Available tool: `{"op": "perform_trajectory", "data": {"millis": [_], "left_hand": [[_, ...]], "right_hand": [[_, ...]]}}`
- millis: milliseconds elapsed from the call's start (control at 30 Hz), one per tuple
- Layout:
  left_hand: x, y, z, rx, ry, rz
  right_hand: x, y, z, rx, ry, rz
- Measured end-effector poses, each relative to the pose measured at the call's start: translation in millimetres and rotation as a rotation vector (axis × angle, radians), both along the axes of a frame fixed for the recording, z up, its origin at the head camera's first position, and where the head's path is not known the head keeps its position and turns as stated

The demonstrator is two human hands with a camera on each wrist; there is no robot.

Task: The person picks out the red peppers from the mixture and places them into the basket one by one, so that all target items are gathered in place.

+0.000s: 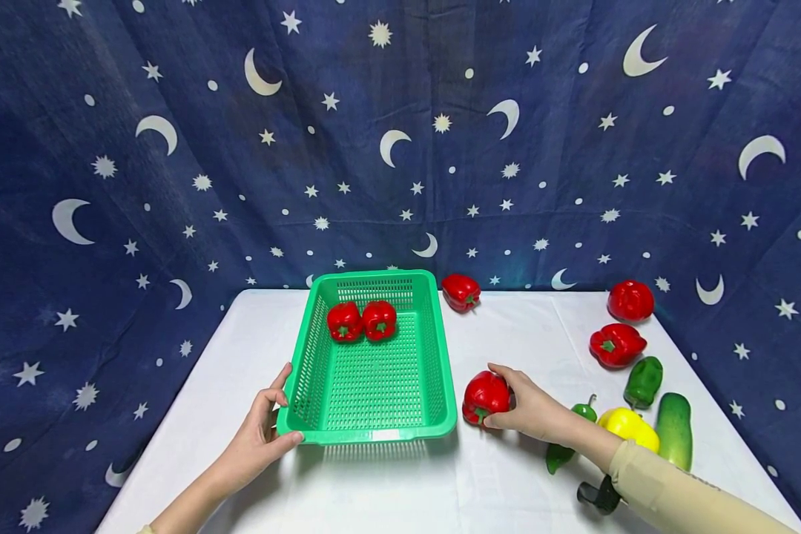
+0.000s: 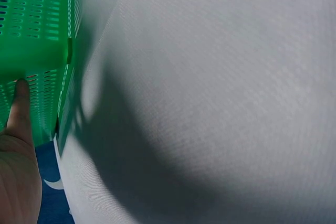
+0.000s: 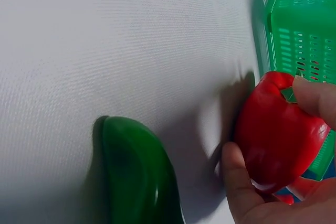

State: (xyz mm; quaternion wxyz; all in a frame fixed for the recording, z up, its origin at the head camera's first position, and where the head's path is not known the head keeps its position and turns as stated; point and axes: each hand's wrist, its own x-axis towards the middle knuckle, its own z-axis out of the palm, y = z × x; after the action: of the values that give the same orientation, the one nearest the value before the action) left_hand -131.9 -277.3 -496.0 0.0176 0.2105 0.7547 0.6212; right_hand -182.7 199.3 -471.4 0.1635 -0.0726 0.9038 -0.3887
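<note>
In the head view, a green plastic basket (image 1: 372, 436) stands on the white table with two red bell peppers (image 1: 380, 320) inside, near its back. My left hand (image 1: 262, 434) holds the basket at its front left corner, the thumb on the front rim and the fingers along the left side. Just right of the basket, my right hand (image 1: 530, 408) grips another red bell pepper (image 1: 486, 397). The right wrist view has this bell pepper (image 3: 278, 135) between thumb and fingers, its green stem end facing the basket, its underside close over the cloth.
A red bell pepper (image 1: 461, 292) lies beside the basket's back right corner. Along the right side are two more red peppers (image 1: 618, 345), a dark green pepper (image 1: 644, 382), a cucumber (image 1: 674, 432) and a yellow pepper (image 1: 629, 428). A green chili pepper (image 1: 559, 457) and an eggplant (image 1: 599, 495) lie by my right forearm.
</note>
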Motion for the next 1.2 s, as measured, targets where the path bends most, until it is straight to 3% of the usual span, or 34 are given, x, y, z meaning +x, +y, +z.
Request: {"op": "perform_trajectory", "data": {"millis": [1200], "left_hand": [[0.1, -1.3, -2.3, 0.001, -0.014, -0.012]], "right_hand": [[-0.3, -2.7, -3.5, 0.011, 0.022, -0.018]]}}
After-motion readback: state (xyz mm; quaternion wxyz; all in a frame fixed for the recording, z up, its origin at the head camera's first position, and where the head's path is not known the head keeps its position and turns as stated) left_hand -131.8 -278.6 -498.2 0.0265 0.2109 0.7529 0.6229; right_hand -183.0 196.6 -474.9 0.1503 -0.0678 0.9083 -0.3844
